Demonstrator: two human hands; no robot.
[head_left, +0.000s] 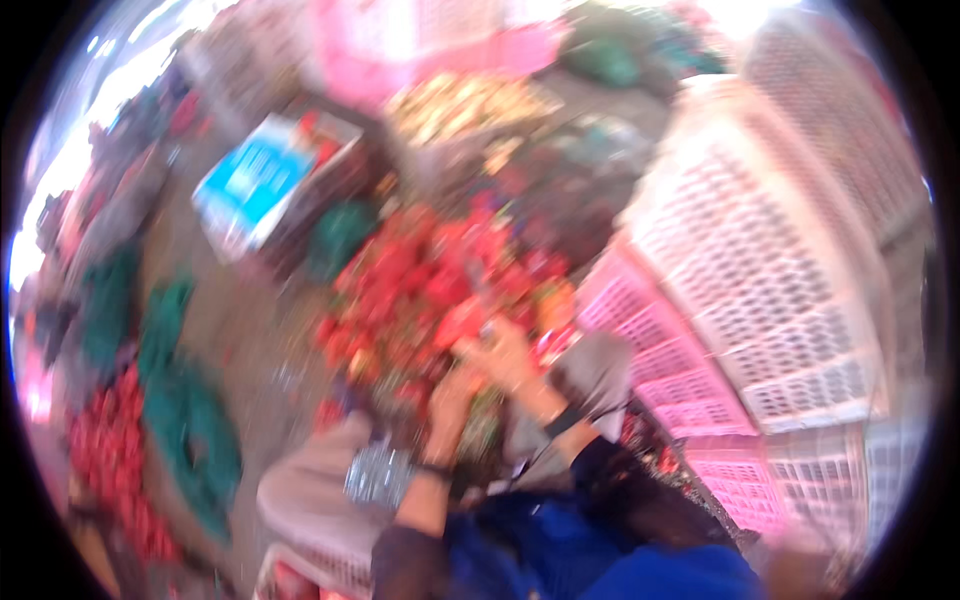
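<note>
Before me lies a pile of red produce (420, 260), blurred, with yellow and green bits mixed in. My right hand (498, 352) is closed at the pile's near side, against a red piece (455, 322) and something small and greyish that I cannot make out. Just left of and below it, my left hand (455, 392) is smeared by motion, so its fingers and anything in them are unclear. A clear plastic object (375, 475) sits beside my left forearm.
White crates (745, 260) and pink crates (645, 320) stack at the right. A blue-topped box (262, 180) stands upper left, a yellowish heap (465, 100) at the back. Green netting (190, 420) and more red produce (115, 460) lie left. A white basket (310, 570) is below.
</note>
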